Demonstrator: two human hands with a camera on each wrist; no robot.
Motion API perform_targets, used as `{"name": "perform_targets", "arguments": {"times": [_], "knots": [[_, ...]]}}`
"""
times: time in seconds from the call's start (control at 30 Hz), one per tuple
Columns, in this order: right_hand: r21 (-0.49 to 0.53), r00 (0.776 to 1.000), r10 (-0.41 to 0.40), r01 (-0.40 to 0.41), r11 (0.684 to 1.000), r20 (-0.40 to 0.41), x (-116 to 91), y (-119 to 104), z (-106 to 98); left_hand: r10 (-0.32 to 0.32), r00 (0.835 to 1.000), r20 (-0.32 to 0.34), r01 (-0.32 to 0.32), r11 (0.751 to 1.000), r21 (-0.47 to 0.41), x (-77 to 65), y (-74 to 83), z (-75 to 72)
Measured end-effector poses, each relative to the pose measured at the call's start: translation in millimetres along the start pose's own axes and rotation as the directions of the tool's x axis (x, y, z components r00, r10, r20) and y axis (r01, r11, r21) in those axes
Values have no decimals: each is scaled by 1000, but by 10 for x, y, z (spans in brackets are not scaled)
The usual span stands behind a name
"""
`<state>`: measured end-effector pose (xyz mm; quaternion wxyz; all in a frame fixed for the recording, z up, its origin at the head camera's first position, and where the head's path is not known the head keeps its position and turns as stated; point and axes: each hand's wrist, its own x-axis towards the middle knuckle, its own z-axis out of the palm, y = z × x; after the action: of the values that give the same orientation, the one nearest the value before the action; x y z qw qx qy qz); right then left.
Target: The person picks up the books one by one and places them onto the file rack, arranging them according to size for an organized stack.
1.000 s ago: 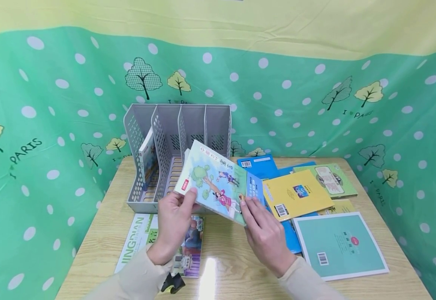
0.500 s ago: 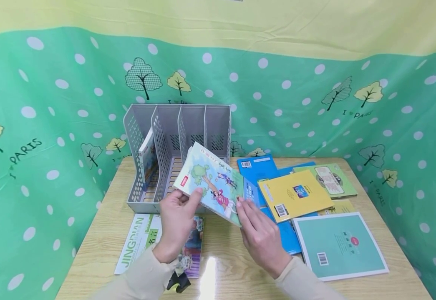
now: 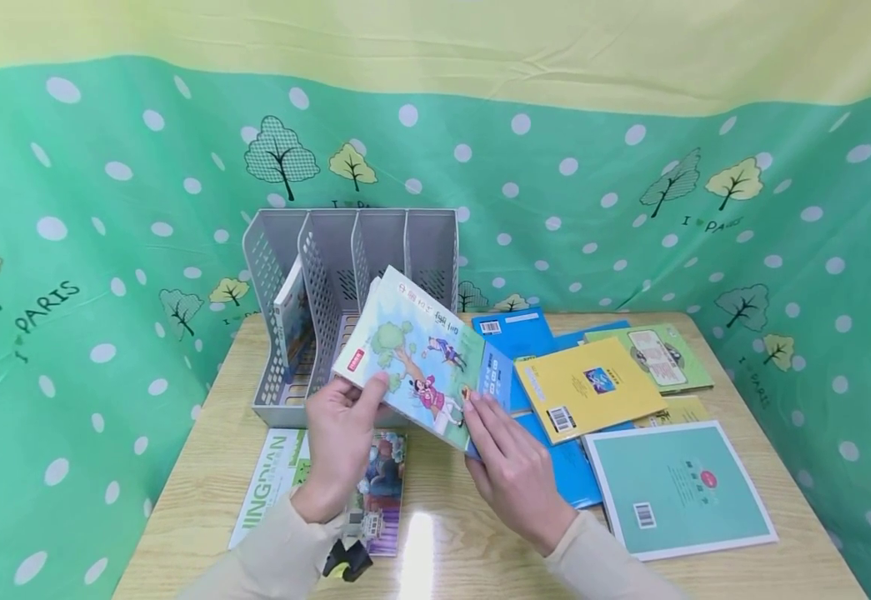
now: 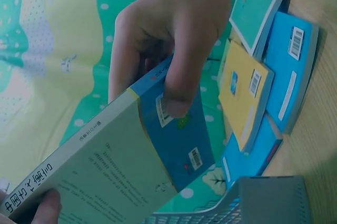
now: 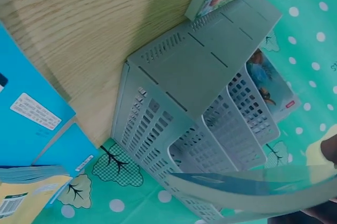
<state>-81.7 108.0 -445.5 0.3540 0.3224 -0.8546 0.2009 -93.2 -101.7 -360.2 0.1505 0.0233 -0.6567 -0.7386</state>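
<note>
Both hands hold a picture book (image 3: 420,367) tilted above the table, in front of a grey file holder (image 3: 432,242). My left hand (image 3: 341,446) grips its left lower edge, thumb on the illustrated front cover. The right hand (image 3: 513,467) holds the lower right corner, fingers laid over the front. In the left wrist view the right thumb presses the blue part of the back cover (image 4: 181,142), and the spine (image 4: 87,132) shows. Beyond the book's edge (image 5: 263,197) in the right wrist view stands the file holder. One book (image 3: 292,321) leans in its leftmost compartment.
Magazines (image 3: 262,479) lie in front of the file holder, partly under my left arm. To the right is a spread of books: a yellow one (image 3: 593,387), blue ones (image 3: 566,467), a teal one (image 3: 683,492) and a green one (image 3: 675,358). A patterned curtain (image 3: 570,208) hangs behind.
The book has shifted slightly left and up and turned a little in both hands, and more of its blue lower part shows. The head view has turned slightly. Other books stay put.
</note>
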Motion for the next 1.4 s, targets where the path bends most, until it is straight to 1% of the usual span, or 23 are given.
{"name": "perform_targets", "arguments": {"times": [0.07,0.17,0.3,0.33,0.43,0.53,0.63,0.7,0.77,0.87,0.97,1.03,1.17,1.27,1.33,1.4], "knots": [[13,1000,-4,4,1000,-5,-12,4,-1,5,1000,-2,-5,1000,15,18,21,-26],[35,1000,-1,1,999,0,-40,10,-4,24,1000,3,-25,998,61,54,61,-85],[41,1000,16,-17,999,15,-76,20,-9,68,998,18,-69,990,120,116,128,-175],[40,1000,18,-19,999,16,-81,24,-8,77,997,22,-79,990,120,133,147,-194],[35,1000,15,-15,999,15,-96,38,1,98,995,14,-99,982,159,178,202,-262],[41,1000,-1,1,999,7,-111,47,16,102,995,13,-103,982,157,226,258,-329],[50,1000,-18,18,999,6,-133,49,39,106,994,-3,-103,974,200,270,304,-409],[57,1000,-22,21,998,18,-153,45,53,114,993,-18,-106,964,245,298,323,-466],[63,999,-27,25,998,28,-173,40,70,117,993,-34,-104,960,261,324,335,-520],[66,999,-34,31,997,42,-200,31,96,121,991,-57,-102,961,258,365,350,-597],[64,998,-44,40,997,53,-230,19,132,136,988,-69,-114,960,254,406,373,-673],[68,996,-46,41,997,71,-250,11,156,147,987,-70,-125,960,251,434,391,-718],[86,990,-64,54,995,123,-283,-7,192,175,982,-70,-149,950,275,494,411,-802],[103,984,-75,58,993,165,-289,-26,210,172,982,-79,-139,937,320,539,405,-856],[114,979,-75,54,992,192,-289,-43,227,158,985,-76,-126,940,316,567,395,-887],[126,973,-80,53,991,215,-286,-60,247,161,984,-76,-126,932,340,595,380,-925]]}}
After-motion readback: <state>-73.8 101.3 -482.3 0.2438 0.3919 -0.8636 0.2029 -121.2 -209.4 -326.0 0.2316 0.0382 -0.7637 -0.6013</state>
